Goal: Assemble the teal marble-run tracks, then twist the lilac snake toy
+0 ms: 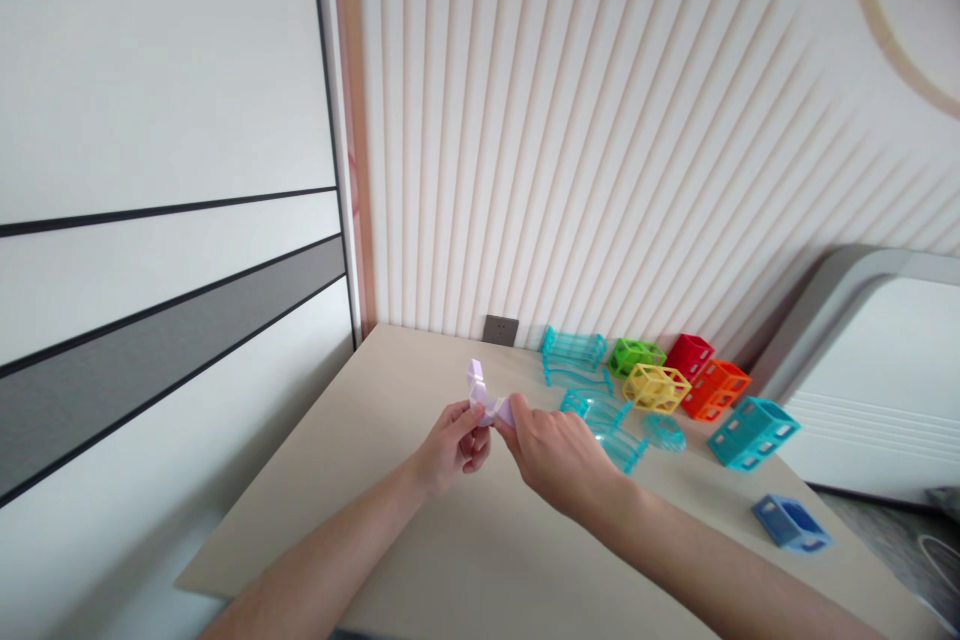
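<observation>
Both my hands meet above the middle of the beige table [390, 520] and pinch a small pale purple plastic piece [482, 394]. My left hand [452, 444] grips its lower left side with closed fingers. My right hand [556, 452] holds its right end, fingers curled. The piece bends upward between them and is lifted off the table. Just right of my right hand lie clear teal curved track pieces [611, 425].
Further teal track sections [574, 352] lie near the wall. Open-frame cubes sit at the right: green [634, 356], yellow [656, 387], red [690, 354], orange [716, 389], teal [752, 432], blue [791, 523]. A grey wall socket [500, 330] sits at the table's back edge.
</observation>
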### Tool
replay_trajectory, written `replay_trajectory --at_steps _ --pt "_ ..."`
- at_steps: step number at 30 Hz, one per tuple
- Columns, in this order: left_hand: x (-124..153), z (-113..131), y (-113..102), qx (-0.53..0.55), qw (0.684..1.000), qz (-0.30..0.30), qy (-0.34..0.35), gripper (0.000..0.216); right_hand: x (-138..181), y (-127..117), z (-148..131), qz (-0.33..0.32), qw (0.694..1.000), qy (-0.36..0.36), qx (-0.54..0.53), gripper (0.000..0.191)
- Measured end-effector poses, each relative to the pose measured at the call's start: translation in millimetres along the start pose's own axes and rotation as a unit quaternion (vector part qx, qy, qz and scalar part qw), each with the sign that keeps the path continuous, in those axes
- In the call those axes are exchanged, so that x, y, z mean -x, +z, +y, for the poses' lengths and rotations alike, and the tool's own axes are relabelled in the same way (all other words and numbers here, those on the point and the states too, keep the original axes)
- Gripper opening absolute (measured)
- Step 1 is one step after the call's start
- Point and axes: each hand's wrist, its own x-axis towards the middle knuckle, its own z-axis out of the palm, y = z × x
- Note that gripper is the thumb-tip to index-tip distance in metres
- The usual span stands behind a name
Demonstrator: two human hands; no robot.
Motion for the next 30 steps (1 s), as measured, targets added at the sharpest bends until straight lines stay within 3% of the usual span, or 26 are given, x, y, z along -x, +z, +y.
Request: replay_trajectory --at_steps 9,15,20,23,30 --pt "-2.6 1.0 -0.7 -0.019 0.999 0.008 -0.034 0.049 7.0 2.4 5.1 0.116 0.977 -0.061 0.166 0.012" --pt "-2.5 -2.2 -6.1 -0.039 0.997 0.001 -0.070 0.050 12.0 1.0 7.4 0.180 0.955 -0.129 0.195 0.030" --pt "-4.7 0.9 -5.2 -0.034 0.995 0.033 -0.088 0.050 13.5 5.1 11.8 0.172 0.947 -0.159 0.221 0.044" --pt "-6.4 1.8 -3.5 -0.040 0.995 0.050 -0.078 0.053 14.2 6.6 10.9 0.167 0.946 -0.155 0.230 0.041" --pt "-6.0 -1.6 -2.6 -0.036 0.997 0.026 -0.066 0.054 15.8 14.5 2.6 0.140 0.954 -0.148 0.221 0.034"
